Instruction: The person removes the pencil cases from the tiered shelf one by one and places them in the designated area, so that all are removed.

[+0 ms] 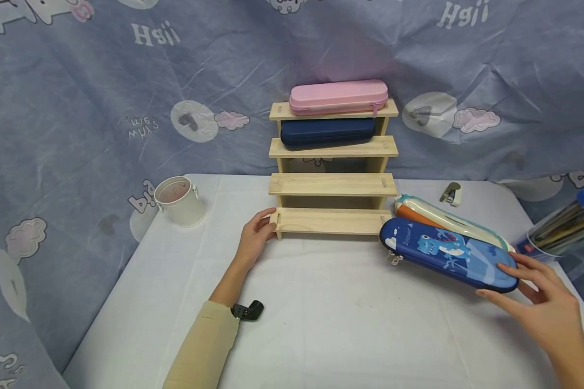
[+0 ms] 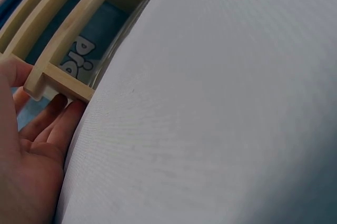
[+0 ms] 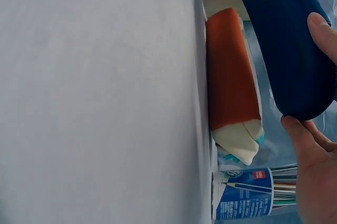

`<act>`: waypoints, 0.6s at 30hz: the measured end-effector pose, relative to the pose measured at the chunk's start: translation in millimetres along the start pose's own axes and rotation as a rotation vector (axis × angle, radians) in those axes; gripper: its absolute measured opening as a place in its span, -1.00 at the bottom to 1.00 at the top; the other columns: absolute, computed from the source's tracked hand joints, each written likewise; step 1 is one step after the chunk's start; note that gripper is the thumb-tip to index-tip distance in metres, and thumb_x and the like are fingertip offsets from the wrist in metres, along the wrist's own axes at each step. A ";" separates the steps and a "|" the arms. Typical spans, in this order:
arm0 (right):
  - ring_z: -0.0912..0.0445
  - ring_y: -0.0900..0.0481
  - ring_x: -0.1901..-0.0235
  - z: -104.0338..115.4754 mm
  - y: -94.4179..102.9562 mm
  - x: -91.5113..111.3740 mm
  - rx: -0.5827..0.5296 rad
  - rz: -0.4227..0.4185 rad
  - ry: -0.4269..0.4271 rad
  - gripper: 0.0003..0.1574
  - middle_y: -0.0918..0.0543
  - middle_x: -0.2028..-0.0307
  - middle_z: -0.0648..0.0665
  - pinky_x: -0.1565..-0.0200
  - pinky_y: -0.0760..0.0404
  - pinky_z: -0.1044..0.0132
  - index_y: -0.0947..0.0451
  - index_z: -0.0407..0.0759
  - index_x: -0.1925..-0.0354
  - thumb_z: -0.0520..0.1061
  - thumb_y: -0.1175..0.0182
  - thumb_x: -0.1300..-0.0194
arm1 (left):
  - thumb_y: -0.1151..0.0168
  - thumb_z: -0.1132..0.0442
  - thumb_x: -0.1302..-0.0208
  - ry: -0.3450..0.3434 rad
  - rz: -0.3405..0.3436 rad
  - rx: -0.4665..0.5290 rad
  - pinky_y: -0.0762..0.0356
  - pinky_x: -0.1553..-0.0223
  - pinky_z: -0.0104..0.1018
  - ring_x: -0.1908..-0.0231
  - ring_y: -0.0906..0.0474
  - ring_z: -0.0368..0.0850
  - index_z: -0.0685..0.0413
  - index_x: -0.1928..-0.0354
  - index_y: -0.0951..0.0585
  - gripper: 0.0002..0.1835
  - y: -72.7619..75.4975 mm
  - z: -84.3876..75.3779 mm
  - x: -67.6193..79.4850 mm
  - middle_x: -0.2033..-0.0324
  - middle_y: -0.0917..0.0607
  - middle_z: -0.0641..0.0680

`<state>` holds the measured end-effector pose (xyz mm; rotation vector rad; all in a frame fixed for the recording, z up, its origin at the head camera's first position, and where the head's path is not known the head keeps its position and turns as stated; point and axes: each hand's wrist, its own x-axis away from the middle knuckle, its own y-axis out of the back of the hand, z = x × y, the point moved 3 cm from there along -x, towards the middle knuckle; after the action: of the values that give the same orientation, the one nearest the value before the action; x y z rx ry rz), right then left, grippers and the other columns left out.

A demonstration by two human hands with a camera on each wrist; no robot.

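My right hand grips the right end of a blue pencil case with a dinosaur print and a zipper. In the right wrist view the case's plain dark-blue underside shows, raised off the table. An orange and cream pencil case lies behind it. My left hand holds the left end of the lowest board of a stepped wooden rack; in the left wrist view its fingers bend around that end. On the rack's top step lies a pink case, with a navy case one step below.
A white metal bucket stands at the table's left. At the right edge is a clear tub of pencils with a blue lid, tilted in the head view. A small stapler lies near the back. Patterned blue-grey cloth hangs behind.
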<state>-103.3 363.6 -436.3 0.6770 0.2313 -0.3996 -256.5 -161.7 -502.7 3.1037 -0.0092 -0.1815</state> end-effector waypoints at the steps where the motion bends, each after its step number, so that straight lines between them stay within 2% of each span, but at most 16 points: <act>1: 0.24 -0.15 -0.33 -0.7 1.1 0.7 0.005 -0.001 -0.003 -0.15 -0.30 -0.33 0.03 0.03 -0.27 0.79 -0.52 -0.30 -0.17 -0.37 -0.54 0.17 | -0.14 0.26 -0.33 0.004 0.002 0.001 -0.62 0.07 -0.22 -0.01 -0.58 -0.01 -0.15 -0.22 -0.52 -0.58 0.0 0.1 -0.2 -0.05 -0.59 0.14; 6: 0.24 -0.09 -0.35 -3.4 5.4 3.8 0.014 0.003 -0.021 -0.16 -0.27 -0.34 0.05 0.01 -0.24 0.79 -0.49 -0.31 -0.20 -0.38 -0.51 0.12 | -0.12 0.29 -0.35 0.021 0.031 0.016 -0.61 0.06 -0.21 -0.02 -0.57 0.00 -0.05 -0.26 -0.49 -0.56 0.2 -5.0 1.0 -0.08 -0.58 0.17; 13: 0.27 -0.16 -0.31 -6.2 9.8 6.2 0.027 -0.013 0.016 -0.18 -0.33 -0.30 0.03 0.02 -0.25 0.77 -0.52 -0.33 -0.16 -0.43 -0.50 0.15 | -0.08 0.37 -0.35 0.013 0.062 0.002 -0.61 0.05 -0.17 0.00 -0.58 0.01 0.16 -0.30 -0.42 -0.53 -2.3 -31.0 10.8 -0.07 -0.56 0.25; 18: 0.27 -0.15 -0.32 -10.4 13.6 7.4 0.045 -0.012 -0.024 -0.18 -0.30 -0.32 0.04 0.01 -0.23 0.78 -0.51 -0.34 -0.16 -0.40 -0.52 0.14 | -0.09 0.36 -0.35 0.020 0.057 -0.004 -0.60 0.04 -0.13 0.01 -0.59 0.00 0.15 -0.30 -0.42 -0.53 -1.7 -28.3 9.2 -0.08 -0.56 0.26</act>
<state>-91.6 377.8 -439.0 0.7150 0.2043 -0.4255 -244.0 -159.1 -475.8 3.0962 -0.0968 -0.1492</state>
